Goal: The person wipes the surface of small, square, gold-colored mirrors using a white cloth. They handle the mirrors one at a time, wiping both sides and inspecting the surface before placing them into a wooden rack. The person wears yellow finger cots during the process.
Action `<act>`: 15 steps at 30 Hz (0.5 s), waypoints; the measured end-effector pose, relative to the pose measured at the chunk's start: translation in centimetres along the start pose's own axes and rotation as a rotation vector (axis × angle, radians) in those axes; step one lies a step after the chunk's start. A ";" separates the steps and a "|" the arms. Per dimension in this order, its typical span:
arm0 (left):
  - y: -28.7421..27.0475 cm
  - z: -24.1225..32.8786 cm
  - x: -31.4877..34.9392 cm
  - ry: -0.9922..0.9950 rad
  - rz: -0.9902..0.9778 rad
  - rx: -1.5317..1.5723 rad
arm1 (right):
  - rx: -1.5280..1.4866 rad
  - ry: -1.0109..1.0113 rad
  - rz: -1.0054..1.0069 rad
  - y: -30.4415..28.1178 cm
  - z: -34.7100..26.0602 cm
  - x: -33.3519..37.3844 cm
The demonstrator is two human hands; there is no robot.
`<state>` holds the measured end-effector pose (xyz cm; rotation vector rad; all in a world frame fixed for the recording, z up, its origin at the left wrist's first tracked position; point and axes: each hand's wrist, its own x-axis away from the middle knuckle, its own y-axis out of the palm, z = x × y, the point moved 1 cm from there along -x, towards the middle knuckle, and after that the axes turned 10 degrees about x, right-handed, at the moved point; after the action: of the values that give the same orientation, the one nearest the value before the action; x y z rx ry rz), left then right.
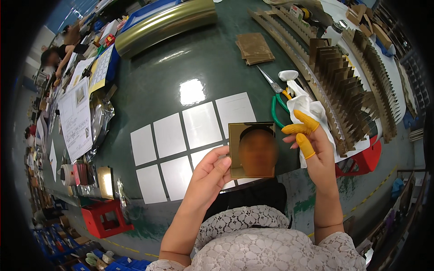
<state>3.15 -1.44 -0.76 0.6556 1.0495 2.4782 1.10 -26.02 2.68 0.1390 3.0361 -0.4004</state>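
My left hand (210, 174) pinches the left edge of a square amber mirror plate (234, 168) between thumb and fingers. The plate is held up over the near edge of the table, its reflective side toward me. To the right of it, apart from it, is my right hand (316, 149), open, with yellow finger cots (304, 126) on the thumb and two fingers. Nothing shows between its fingers. Beneath the plate and left of it, white square sheets (169, 135) lie in two rows; the plate and my left hand cover part of the near row.
Green-handled scissors (275, 97) and a white cloth (307, 106) lie at the right. Beyond them are slotted racks (330, 77) holding brown plates. A stack of brown squares (255, 47) and a gold roll (167, 27) are at the back. Papers (74, 122) line the left side.
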 end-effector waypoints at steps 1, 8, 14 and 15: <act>-0.1 0.1 0.0 -0.005 -0.023 -0.002 | 0.007 0.003 0.002 0.1 -0.1 0.0; -0.1 0.4 0.1 0.031 0.039 0.003 | 0.043 -0.020 0.001 0.6 -0.4 -0.4; -0.2 0.6 -0.1 0.063 0.080 0.026 | 0.090 -0.047 0.010 1.0 -0.9 -0.6; -0.3 0.6 0.1 0.068 0.085 0.023 | 0.101 -0.047 -0.009 1.1 -0.9 -0.7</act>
<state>3.47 -0.88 -0.57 0.6391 1.0980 2.5818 1.81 -24.77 3.35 0.1203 2.9720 -0.5498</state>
